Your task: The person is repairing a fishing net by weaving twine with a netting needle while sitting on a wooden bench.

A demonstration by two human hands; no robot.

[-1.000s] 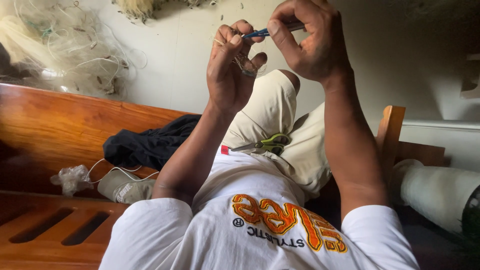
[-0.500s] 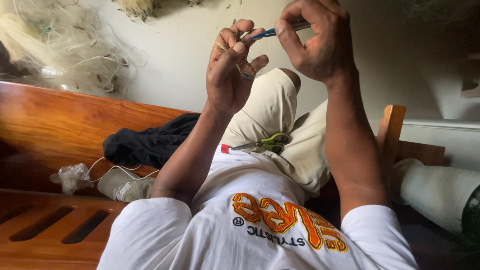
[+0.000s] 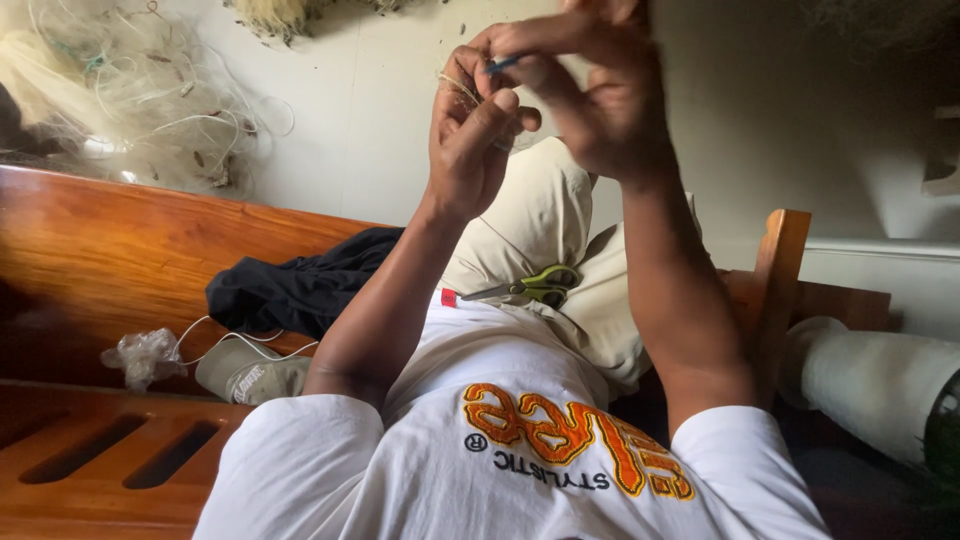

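Both of my hands are raised in front of me, fingertips meeting. My right hand (image 3: 595, 95) pinches a thin blue tool (image 3: 503, 65), of which only a short end shows between the fingers. Fingers curled, my left hand (image 3: 472, 140) grips a loop of pale thread (image 3: 458, 87) and touches the tool's tip. A pair of green-handled scissors (image 3: 530, 287) lies shut on my lap, below the hands, on the beige trousers.
A wooden bench (image 3: 120, 250) runs along the left, with a dark cloth (image 3: 290, 290), a grey shoe (image 3: 250, 372) and a crumpled plastic bag (image 3: 145, 355) on it. A heap of pale fishing net (image 3: 130, 90) lies behind. A white cylinder (image 3: 880, 385) sits at the right.
My hands have drawn closer together and shifted slightly left. The blue tool, earlier showing its length between the hands, is now mostly hidden by the fingers.
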